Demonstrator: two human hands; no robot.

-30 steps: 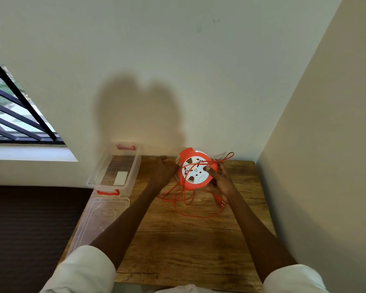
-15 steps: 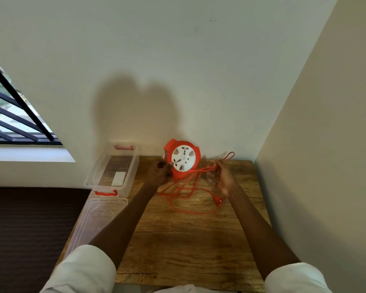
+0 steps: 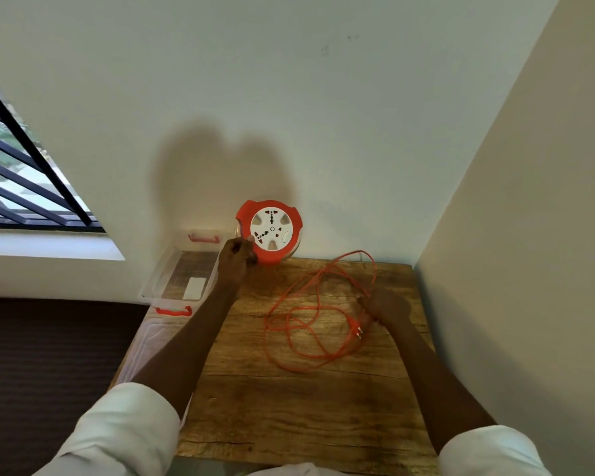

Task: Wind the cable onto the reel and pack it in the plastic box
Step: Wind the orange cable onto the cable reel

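Orange reel (image 3: 270, 235), white socket face toward the camera, held up off the desk (image 3: 289, 417) at its far edge, close to the wall. Gripped at the lower left rim by the left hand (image 3: 234, 259), fingers curled round the edge. Well apart, to the right and nearer the camera: right hand (image 3: 387, 305), low over the desk, its grip closed round the orange cable (image 3: 303, 324) just behind the plug (image 3: 357, 330). Plug lying just beside that hand, pins pointing toward the camera and slightly left.

Between the two hands, loose loops of cable spread across the desk, the largest sweeping toward the near side, another arching up to the far right corner. No clear view of where the cable joins the reel; probably behind the housing.

Left of the desk's far corner, just beside the left forearm: clear plastic box (image 3: 158, 286) with red latches, open, a white label showing on its floor. Nearer the camera along the same edge, a clear lid (image 3: 141, 348), flat.

Judged from this single head view: winding barely begun, nearly all cable off the reel. Key relation for the coming move: reel up and to the left of the plug-end grip, slack running roughly diagonally between them, right hand nearer the free end, left hand alone on the reel. Likely snag: crossed loops tangling while drawn in.
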